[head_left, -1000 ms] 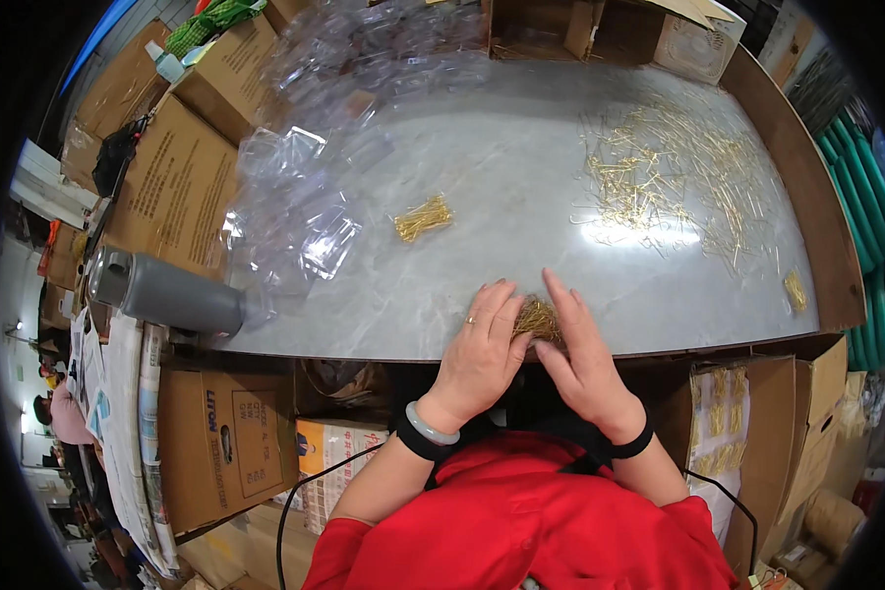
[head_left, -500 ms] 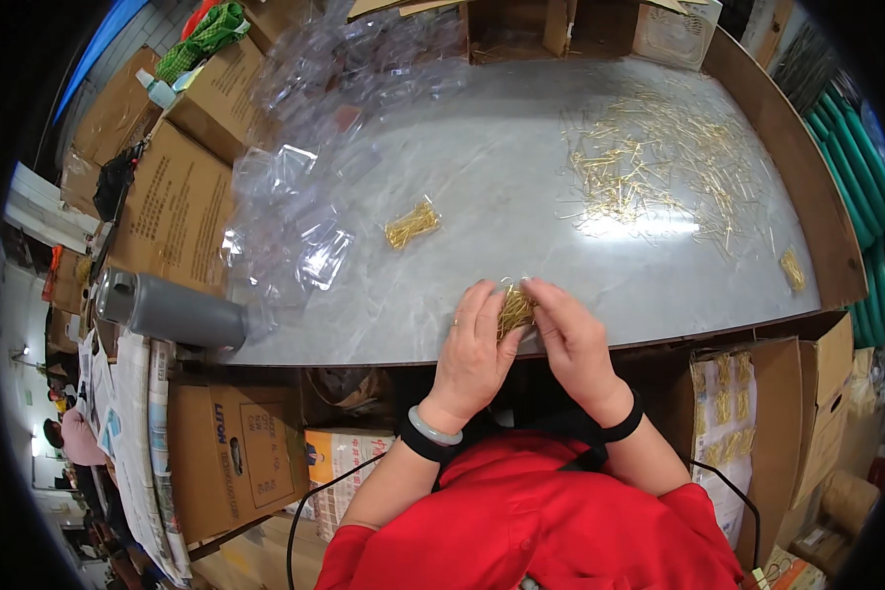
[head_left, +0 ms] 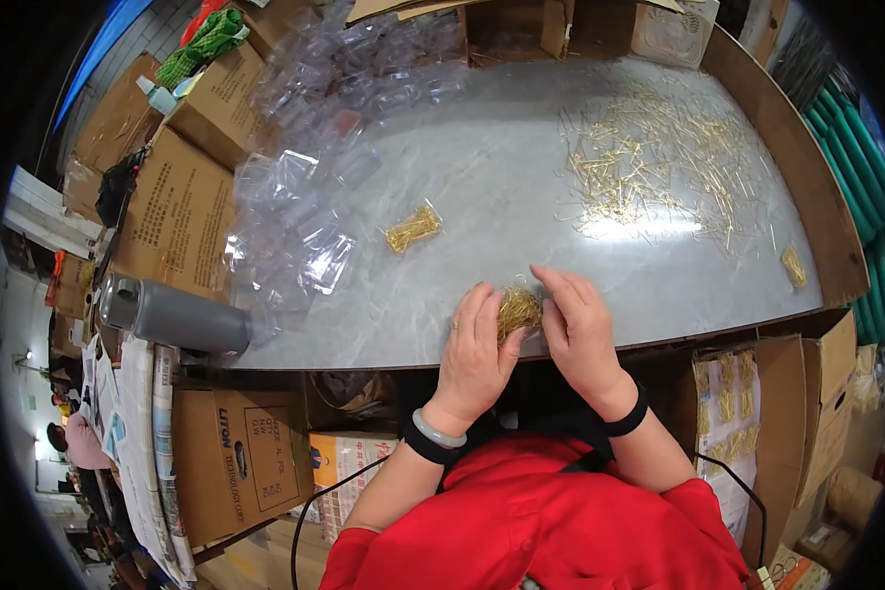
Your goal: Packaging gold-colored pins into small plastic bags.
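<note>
A bundle of thin gold wire hooks lies near the table's front edge, between my two hands. My left hand grips its left side, fingers along the side and thumb at the near end. On the other side, my right hand has its fingers stretched out flat, close beside the wires and not wrapped round them. A second gold bundle rests farther left. At the far right of the tabletop, many loose gold hooks are spread in a pile, and a small gold bundle lies by the right border.
Clear plastic boxes are heaped along the left side. A grey bottle lies at the front left. Cardboard boxes wall the left edge, and a brown cardboard strip borders the right. An open carton stands below the table at right.
My right hand has drawn slightly away from the bundle and its fingers have straightened. More of the bundle shows between my hands. My left hand stays in place.
</note>
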`<state>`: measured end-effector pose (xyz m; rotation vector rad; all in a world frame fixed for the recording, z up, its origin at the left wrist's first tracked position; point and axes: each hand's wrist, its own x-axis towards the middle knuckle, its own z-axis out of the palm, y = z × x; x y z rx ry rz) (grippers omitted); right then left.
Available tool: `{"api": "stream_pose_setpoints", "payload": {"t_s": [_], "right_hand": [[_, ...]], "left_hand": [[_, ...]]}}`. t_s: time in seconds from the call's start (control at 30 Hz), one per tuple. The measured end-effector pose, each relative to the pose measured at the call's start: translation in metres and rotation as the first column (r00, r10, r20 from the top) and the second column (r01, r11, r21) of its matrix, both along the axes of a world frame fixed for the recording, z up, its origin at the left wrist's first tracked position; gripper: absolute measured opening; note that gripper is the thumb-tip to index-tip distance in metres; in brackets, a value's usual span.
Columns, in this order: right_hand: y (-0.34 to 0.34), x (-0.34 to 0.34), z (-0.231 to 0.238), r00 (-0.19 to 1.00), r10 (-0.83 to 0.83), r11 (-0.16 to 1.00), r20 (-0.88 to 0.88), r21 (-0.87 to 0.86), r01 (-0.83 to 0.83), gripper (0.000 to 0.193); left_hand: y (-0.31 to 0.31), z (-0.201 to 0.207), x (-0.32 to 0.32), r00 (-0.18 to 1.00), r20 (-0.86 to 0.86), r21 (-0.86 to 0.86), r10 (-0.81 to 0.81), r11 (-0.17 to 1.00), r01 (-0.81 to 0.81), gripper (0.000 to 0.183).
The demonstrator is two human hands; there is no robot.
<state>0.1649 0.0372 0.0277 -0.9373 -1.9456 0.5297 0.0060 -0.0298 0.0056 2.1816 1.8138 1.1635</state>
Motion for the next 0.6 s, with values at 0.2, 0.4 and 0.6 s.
{"api": "stream_pose_setpoints", "payload": {"t_s": [0.2,0.4,0.6], "right_hand": [[-0.001,0.005,-0.010,0.995,0.089,0.995,-0.041,0.041,-0.087,0.037],[0.006,0.001,-0.004,1.000,0.030,0.998,-0.007,-0.058,-0.031,0.029],[0.010,0.006,-0.008,0.994,0.112,0.988,-0.020,-0.105,-0.113,0.022]], "left_hand": [[0.000,-0.001,0.000,1.000,-0.010,0.022,0.008,1.000,-0.007,0.046],[0.000,0.000,0.000,1.000,-0.018,0.015,0.015,1.000,-0.015,0.042],[0.000,0.001,0.001,1.000,-0.023,-0.002,0.016,1.000,-0.016,0.041]]}}
